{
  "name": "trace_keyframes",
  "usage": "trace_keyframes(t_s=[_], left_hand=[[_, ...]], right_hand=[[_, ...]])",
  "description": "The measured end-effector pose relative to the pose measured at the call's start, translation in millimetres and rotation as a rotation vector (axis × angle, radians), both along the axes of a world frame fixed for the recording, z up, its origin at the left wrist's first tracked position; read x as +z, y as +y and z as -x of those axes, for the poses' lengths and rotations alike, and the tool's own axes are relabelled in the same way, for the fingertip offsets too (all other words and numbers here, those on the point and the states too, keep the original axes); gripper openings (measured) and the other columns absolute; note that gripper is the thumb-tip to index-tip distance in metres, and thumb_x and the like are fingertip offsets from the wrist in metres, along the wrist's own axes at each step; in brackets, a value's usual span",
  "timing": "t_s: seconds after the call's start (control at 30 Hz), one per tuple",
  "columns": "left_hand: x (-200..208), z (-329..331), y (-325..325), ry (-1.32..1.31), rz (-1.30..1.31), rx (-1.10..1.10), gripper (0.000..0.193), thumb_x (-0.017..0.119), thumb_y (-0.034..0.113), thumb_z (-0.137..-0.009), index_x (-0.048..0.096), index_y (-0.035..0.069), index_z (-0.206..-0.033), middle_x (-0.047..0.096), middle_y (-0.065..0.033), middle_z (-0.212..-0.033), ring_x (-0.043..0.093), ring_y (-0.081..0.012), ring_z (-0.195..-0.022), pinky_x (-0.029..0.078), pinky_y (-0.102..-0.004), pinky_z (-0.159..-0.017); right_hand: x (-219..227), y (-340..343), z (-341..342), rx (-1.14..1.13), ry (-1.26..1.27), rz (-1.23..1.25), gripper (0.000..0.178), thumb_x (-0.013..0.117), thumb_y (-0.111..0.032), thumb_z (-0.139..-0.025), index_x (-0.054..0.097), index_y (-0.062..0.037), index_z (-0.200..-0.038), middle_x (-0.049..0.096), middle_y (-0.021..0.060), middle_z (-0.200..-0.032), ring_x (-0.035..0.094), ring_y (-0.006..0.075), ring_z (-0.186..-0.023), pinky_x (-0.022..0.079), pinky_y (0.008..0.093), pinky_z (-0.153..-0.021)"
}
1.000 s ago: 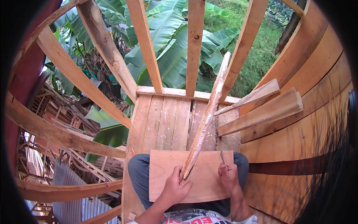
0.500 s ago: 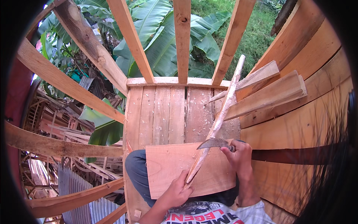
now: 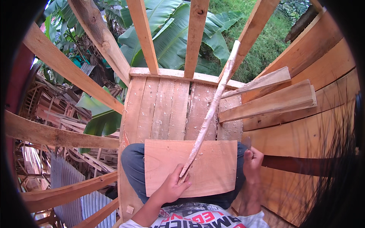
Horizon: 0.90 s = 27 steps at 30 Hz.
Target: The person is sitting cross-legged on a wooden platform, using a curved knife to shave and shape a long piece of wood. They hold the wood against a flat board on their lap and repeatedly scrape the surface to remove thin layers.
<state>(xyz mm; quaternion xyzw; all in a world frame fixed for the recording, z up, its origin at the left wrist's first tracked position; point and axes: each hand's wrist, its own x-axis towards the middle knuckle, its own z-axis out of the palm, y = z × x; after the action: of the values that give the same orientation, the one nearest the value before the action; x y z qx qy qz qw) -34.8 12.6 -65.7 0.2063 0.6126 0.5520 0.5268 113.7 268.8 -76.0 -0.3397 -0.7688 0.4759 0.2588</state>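
My left hand (image 3: 174,184) is closed round the near end of a long, slightly bent wooden stick (image 3: 210,114) with a pale, shaved surface. The stick slants away to the far right, above a flat wooden board (image 3: 159,161) lying across my lap. At the board's right side, my right hand (image 3: 252,164) grips a curved knife; only a bit of its blade (image 3: 247,141) shows above the fingers, and the handle is hidden in the fist. The knife is apart from the stick.
Short wooden planks (image 3: 270,102) lean at the right beside a plank wall (image 3: 296,133). Small shavings lie over the plank floor (image 3: 163,110). Wooden slats (image 3: 195,38) rail the far and left sides, with banana leaves (image 3: 167,41) beyond. A small wood block (image 3: 130,209) sits at lower left.
My right hand has drawn the knife off the stick, back to the right. The stick has turned a little more upright, and my left hand has shifted slightly left. The whole view has tilted somewhat.
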Motion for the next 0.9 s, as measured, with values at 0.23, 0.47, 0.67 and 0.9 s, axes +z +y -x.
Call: trace_keyframes(t_s=[0.23,0.47,0.67,0.9], left_hand=[[-8,-7,4,0.115,-0.080,0.177,0.042,0.053,0.017,-0.091,0.036,-0.001,-0.125,0.046,-0.0036,-0.084,0.045,-0.0108,-0.064,0.040,-0.0236,-0.058],[10,-8,23,0.606,0.084,0.271,0.062,0.074,0.024,-0.078,0.038,-0.002,-0.122,0.061,-0.0209,-0.093,0.064,-0.0326,-0.086,0.052,-0.0379,-0.071],[15,-21,25,0.709,0.123,0.152,0.073,0.079,0.032,-0.073,0.039,-0.001,-0.124,0.061,-0.0261,-0.101,0.065,-0.0377,-0.091,0.053,-0.0390,-0.073],[35,-3,34,0.324,0.145,-0.018,0.063,0.080,0.025,-0.074,0.047,0.000,-0.121,0.063,-0.0153,-0.091,0.064,-0.0201,-0.080,0.051,-0.0320,-0.071]], right_hand=[[-31,-48,11,0.130,0.064,0.658,0.052,0.056,-0.052,-0.090,0.051,-0.0038,-0.070,0.043,-0.0053,-0.054,0.040,0.0037,-0.047,0.029,0.0205,-0.043],[-1,-65,42,0.356,0.321,0.874,0.070,0.066,-0.033,-0.089,0.031,0.0025,-0.139,0.044,-0.0053,-0.057,0.039,0.0016,-0.048,0.030,0.0193,-0.043],[18,-75,51,0.124,0.320,0.943,0.052,0.063,-0.007,-0.088,0.038,0.0028,-0.133,0.046,-0.0049,-0.056,0.039,0.0024,-0.041,0.027,0.0199,-0.037],[13,-79,42,0.123,0.279,0.974,0.043,0.063,-0.003,-0.087,0.047,0.0047,-0.125,0.046,-0.0056,-0.056,0.039,0.0020,-0.040,0.027,0.0195,-0.036]])
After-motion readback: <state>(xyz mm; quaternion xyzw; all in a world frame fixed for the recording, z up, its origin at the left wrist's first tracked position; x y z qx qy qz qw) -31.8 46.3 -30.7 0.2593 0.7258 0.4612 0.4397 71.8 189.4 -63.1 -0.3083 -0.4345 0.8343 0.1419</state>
